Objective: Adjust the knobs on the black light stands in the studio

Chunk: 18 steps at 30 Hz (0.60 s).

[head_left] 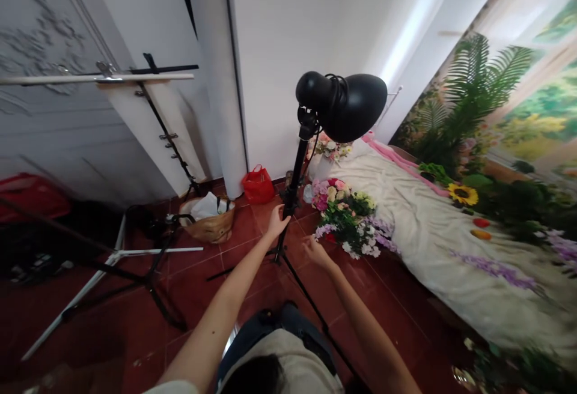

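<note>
A black lamp [356,106] with a dome-shaped shade sits atop a black light stand [297,163] in front of me, its shade facing right. My left hand [276,223] is wrapped round the stand's pole, just below a dark collar. To the right of the pole, my right hand [316,253] is held apart from it, fingers loosely bent, with nothing visible in them. A cable is looped round the lamp's neck. Below my hands the stand's thin legs spread over the floor, one running past my right side.
A cloth-covered platform [406,214] with a sunflower [463,194] lies right. Bunched flowers [345,214] stand beside it. A red bag [258,185] and a wicker basket [211,226] sit near the wall. Left, a white-legged stand [118,254] and a backdrop crossbar [148,77] occupy space.
</note>
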{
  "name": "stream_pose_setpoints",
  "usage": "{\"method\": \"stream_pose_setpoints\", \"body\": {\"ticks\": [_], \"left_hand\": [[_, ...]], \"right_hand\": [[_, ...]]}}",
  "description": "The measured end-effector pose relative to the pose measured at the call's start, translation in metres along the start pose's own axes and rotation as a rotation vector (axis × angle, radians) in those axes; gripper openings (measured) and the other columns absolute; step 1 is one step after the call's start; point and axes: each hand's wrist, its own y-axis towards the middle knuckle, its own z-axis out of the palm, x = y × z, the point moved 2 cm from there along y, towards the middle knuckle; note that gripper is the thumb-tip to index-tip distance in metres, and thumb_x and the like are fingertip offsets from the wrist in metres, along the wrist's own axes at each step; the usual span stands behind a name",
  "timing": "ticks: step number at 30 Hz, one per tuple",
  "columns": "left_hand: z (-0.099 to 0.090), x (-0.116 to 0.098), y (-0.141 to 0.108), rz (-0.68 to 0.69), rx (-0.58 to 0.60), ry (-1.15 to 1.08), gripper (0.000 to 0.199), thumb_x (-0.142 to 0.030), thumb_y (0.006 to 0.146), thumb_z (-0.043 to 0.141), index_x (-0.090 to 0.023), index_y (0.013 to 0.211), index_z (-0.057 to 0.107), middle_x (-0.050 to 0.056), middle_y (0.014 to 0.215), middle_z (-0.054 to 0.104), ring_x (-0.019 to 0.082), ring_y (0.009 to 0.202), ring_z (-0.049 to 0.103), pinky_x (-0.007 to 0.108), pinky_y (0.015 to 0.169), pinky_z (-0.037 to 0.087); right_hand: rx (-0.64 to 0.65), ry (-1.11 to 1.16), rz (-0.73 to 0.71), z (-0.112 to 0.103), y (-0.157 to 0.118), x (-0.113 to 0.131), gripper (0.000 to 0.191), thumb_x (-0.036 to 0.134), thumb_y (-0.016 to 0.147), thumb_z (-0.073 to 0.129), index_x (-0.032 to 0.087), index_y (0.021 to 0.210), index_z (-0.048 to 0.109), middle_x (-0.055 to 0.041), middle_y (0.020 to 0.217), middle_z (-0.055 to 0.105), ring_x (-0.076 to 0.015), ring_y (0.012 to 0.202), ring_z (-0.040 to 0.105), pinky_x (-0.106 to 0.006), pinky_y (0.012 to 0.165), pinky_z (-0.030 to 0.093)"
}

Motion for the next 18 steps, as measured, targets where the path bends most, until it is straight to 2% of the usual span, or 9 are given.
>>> {"method": "stream_pose_setpoints", "body": {"ticks": [4,6,8,11,13,16,18], "left_hand": [[0.004,-0.017,0.014,0.017,-0.02,0.009,0.036,-0.036,0.086,0.053,-0.016,0.116,0.052,0.009,0.116,0.056,0.02,0.1,0.057,0.041,0.085,0.049],[0.006,-0.019,0.017,0.031,-0.021,0.026,0.038,-0.039,0.082,0.058,-0.018,0.113,0.054,0.01,0.112,0.059,0.021,0.101,0.058,0.039,0.088,0.047],[0.007,-0.02,0.02,0.052,-0.008,0.077,0.042,-0.043,0.077,0.063,-0.02,0.111,0.055,0.01,0.108,0.062,0.023,0.101,0.059,0.038,0.089,0.046],[0.007,-0.018,0.021,0.088,0.003,0.189,0.044,-0.048,0.076,0.062,-0.021,0.109,0.055,0.011,0.106,0.064,0.025,0.101,0.06,0.038,0.089,0.045],[0.007,-0.017,0.02,0.098,-0.002,0.231,0.044,-0.05,0.077,0.059,-0.02,0.109,0.055,0.012,0.107,0.064,0.026,0.101,0.06,0.038,0.089,0.044],[0.008,-0.015,0.018,0.102,-0.002,0.25,0.044,-0.05,0.08,0.054,-0.02,0.112,0.054,0.012,0.11,0.063,0.025,0.104,0.059,0.037,0.09,0.044],[0.008,-0.015,0.018,0.098,-0.003,0.253,0.044,-0.049,0.082,0.052,-0.02,0.114,0.053,0.011,0.112,0.062,0.025,0.106,0.058,0.038,0.092,0.043]], "right_hand": [[-0.109,-0.12,-0.141,-0.028,0.069,0.035,0.05,0.016,0.082,0.044,0.012,0.131,0.034,-0.0157,0.116,0.059,-0.0191,0.098,0.061,-0.034,0.086,0.047],[-0.086,-0.239,-0.174,-0.038,0.098,0.051,0.054,0.013,0.08,0.045,0.011,0.133,0.034,-0.0171,0.126,0.053,-0.0191,0.109,0.056,-0.032,0.093,0.044],[-0.003,-0.386,-0.163,-0.046,0.121,0.062,0.05,0.012,0.079,0.049,0.012,0.129,0.042,-0.0168,0.125,0.054,-0.0201,0.111,0.055,-0.031,0.093,0.043],[0.09,-0.496,-0.143,-0.058,0.148,0.071,0.038,0.013,0.075,0.058,0.014,0.112,0.058,-0.0141,0.107,0.065,-0.0218,0.098,0.062,-0.031,0.086,0.046],[0.111,-0.491,-0.152,-0.066,0.163,0.074,0.029,0.011,0.065,0.068,0.017,0.093,0.066,-0.0095,0.09,0.07,-0.0213,0.087,0.065,-0.029,0.082,0.047],[0.121,-0.45,-0.183,-0.073,0.185,0.08,0.021,0.009,0.048,0.078,0.018,0.062,0.066,-0.0015,0.062,0.066,-0.018,0.069,0.064,-0.025,0.073,0.048],[0.08,-0.385,-0.227,-0.074,0.197,0.087,0.021,0.012,0.044,0.08,0.019,0.05,0.061,0.0018,0.05,0.06,-0.0158,0.061,0.062,-0.023,0.067,0.049]]}}
